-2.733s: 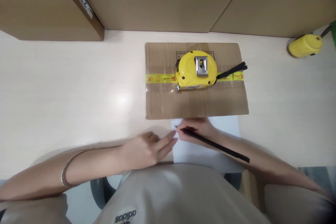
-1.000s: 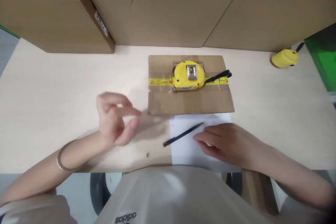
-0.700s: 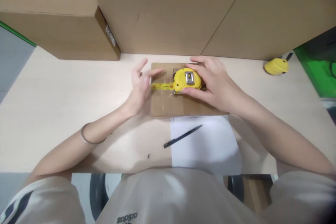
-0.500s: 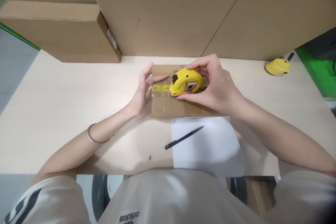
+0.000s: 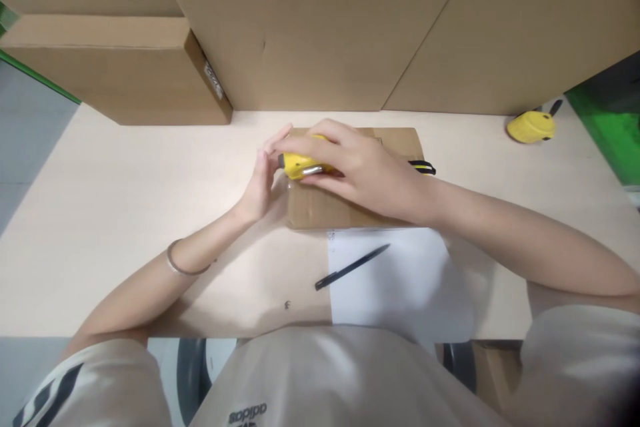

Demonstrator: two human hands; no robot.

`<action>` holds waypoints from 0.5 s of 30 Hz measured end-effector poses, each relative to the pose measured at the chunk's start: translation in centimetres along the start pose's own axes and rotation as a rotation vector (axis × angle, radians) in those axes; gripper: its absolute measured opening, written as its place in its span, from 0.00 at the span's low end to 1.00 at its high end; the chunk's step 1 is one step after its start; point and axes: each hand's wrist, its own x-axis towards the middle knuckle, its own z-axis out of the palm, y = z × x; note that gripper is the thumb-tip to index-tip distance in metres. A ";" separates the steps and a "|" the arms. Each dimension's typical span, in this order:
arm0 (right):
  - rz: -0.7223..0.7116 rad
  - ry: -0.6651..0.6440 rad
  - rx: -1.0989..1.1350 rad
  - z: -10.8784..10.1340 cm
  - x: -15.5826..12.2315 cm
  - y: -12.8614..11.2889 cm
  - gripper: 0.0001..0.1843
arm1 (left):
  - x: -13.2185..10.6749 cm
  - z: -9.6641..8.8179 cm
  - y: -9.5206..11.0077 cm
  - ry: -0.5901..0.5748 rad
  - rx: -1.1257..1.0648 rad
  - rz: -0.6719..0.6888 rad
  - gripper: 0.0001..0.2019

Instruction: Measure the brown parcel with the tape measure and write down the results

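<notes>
My right hand (image 5: 357, 167) is wrapped over a yellow tape measure (image 5: 299, 165) and holds it at the left end of a flat taped cardboard parcel (image 5: 400, 141). The tape measure's black wrist strap (image 5: 423, 167) trails out to the right. My left hand (image 5: 261, 180) stands at the parcel's left edge with its fingers up against the tape measure's nose; whether it pinches the tape tip is hidden. A black pen (image 5: 351, 267) lies loose, half on a white sheet of paper (image 5: 405, 280) in front of the parcel.
The pale desk (image 5: 125, 213) is walled in by large cardboard boxes (image 5: 310, 27) at the back and a smaller box (image 5: 120, 67) at the back left. A second yellow tape measure (image 5: 531, 127) sits far right, beside something green (image 5: 607, 133).
My right hand dropped the pen on the paper, reached to the parcel, picked up the tape measure and carried it to the parcel's left end. My left hand rose to meet it there.
</notes>
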 end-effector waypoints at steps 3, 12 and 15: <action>0.029 0.046 -0.053 -1.2 -1.8 0.9 0.21 | 0.2 -0.6 0.6 -0.066 0.218 0.095 0.23; 0.419 0.337 -0.012 -6.7 -13.1 6.7 0.31 | 0.4 -1.0 0.5 -0.088 0.276 0.139 0.18; 0.451 0.376 0.087 -7.0 -14.9 7.4 0.31 | 0.5 -1.0 0.4 -0.072 0.285 0.137 0.18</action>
